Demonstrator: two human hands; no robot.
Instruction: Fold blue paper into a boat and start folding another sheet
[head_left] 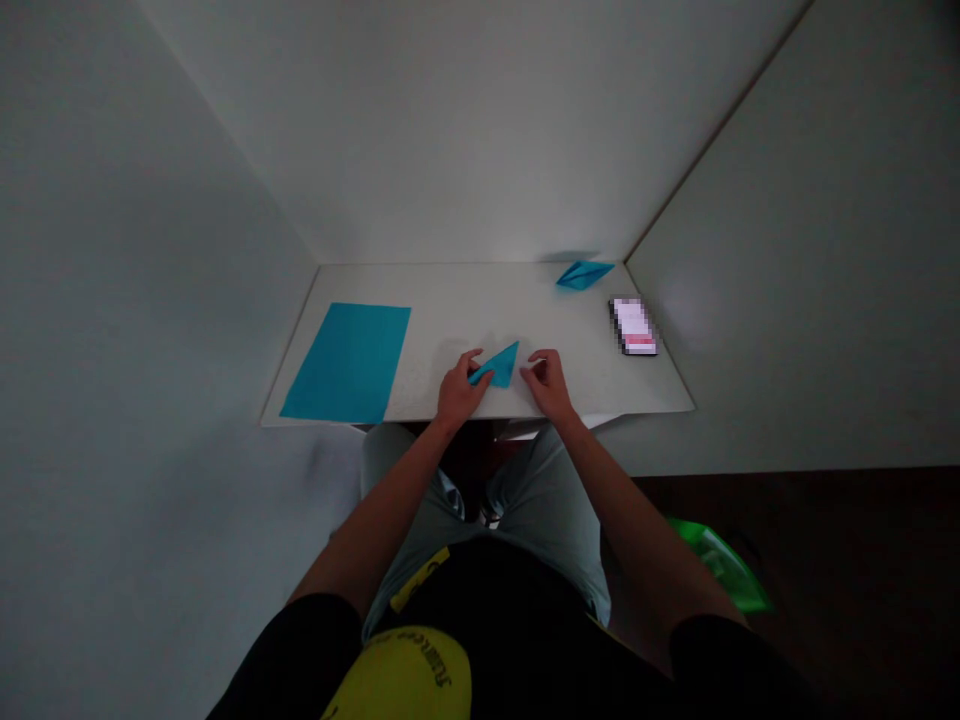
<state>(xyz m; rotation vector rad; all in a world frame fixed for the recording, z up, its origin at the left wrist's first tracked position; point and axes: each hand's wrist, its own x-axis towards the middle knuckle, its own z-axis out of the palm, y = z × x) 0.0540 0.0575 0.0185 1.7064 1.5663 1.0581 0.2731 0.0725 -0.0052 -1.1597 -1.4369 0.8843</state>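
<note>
My left hand (460, 391) is closed on a small folded piece of blue paper (504, 367), pinching its left end between thumb and fingers. The paper's pointed tip is raised toward the upper right, just above the front part of the white table. Close to the right of it is my right hand (549, 384), apart from the paper. Its fingers are bent, with a gap between thumb and index finger and nothing visible in them.
A flat blue sheet (349, 362) lies on the left of the white table (480, 300). At the back right sits a folded blue paper shape (584, 275). A phone (634, 326) with a blurred screen lies by the right edge. Walls enclose the table; a green bag (720, 565) is at lower right.
</note>
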